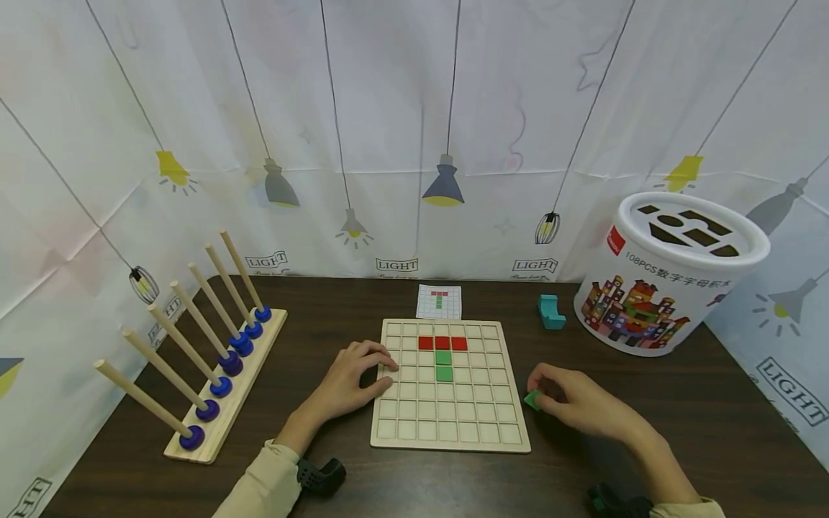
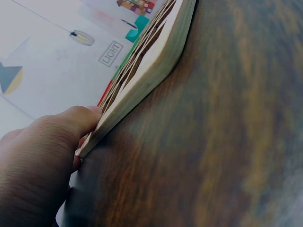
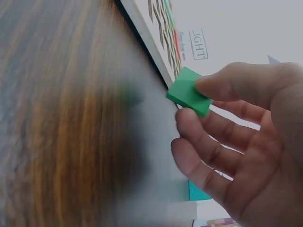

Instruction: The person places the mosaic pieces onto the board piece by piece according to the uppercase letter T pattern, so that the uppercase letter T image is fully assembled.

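Observation:
A wooden grid board lies on the table. Three red tiles form a row in it, and two green tiles run down below the middle red one. My left hand rests at the board's left edge, its fingertips over the outer squares; the left wrist view shows the thumb at the rim. Just off the board's right side, my right hand pinches a green square tile between thumb and fingers. A small pattern card with a red and green T sits behind the board.
At the left stands a wooden peg rack with blue and purple rings on its rods. A teal block lies at the back right, beside a large white block bucket with a slotted lid. A printed curtain hangs behind the table.

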`<state>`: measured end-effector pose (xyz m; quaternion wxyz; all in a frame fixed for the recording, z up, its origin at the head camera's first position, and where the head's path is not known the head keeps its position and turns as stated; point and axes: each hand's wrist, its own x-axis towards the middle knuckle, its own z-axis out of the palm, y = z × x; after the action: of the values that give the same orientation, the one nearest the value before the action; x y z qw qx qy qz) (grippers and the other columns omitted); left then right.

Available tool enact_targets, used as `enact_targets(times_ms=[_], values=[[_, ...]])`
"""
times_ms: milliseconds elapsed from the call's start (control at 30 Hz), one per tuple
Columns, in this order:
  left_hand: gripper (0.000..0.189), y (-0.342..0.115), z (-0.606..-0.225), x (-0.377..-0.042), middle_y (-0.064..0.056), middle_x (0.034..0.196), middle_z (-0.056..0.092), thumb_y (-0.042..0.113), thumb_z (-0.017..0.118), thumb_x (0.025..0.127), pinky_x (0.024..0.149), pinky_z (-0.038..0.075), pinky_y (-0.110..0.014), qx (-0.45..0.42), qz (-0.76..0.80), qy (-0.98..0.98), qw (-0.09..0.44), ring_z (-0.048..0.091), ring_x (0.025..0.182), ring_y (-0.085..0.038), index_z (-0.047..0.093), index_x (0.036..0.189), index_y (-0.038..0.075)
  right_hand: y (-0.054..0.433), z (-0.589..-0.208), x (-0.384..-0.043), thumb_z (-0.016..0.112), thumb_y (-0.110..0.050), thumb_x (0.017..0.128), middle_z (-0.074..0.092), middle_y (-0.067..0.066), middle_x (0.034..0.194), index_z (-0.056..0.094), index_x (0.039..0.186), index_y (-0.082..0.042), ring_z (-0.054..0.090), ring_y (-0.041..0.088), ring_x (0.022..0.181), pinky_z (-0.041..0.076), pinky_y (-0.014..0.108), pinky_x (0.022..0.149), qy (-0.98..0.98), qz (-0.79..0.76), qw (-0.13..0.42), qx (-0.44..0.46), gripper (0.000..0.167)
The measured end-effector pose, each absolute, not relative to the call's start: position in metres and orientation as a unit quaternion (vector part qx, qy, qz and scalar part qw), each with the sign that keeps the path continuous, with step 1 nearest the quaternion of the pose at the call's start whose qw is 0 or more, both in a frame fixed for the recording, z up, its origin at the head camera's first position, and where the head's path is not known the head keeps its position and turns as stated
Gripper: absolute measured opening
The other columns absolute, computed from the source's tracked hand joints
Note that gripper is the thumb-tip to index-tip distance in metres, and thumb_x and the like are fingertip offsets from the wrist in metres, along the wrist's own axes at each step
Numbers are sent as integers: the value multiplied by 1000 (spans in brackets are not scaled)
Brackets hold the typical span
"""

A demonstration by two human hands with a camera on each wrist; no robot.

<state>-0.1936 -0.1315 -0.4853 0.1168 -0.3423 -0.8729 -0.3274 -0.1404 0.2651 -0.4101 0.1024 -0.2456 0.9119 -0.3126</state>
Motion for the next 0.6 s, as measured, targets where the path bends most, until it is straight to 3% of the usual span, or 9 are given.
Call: enact_targets(times_ms=[167, 600], values=[[17, -131, -485, -193, 7, 118, 55, 33, 65, 89, 86, 38, -41, -341, -325, -875, 114, 47, 105, -14, 67, 105, 28, 260, -411, -144, 61, -20, 93, 54, -4, 83, 56, 99, -16, 49, 5, 73, 43, 21, 59, 916, -321, 75, -229, 9], [16, -132, -484, -194, 6, 117, 56, 33, 65, 90, 86, 38, -41, -342, -326, -874, 113, 48, 104, -15, 68, 104, 28, 245, -415, -154, 61, -23, 93, 56, -5, 85, 58, 101, -18, 51, 7, 77, 44, 21, 64, 919, -331, 66, -206, 11]])
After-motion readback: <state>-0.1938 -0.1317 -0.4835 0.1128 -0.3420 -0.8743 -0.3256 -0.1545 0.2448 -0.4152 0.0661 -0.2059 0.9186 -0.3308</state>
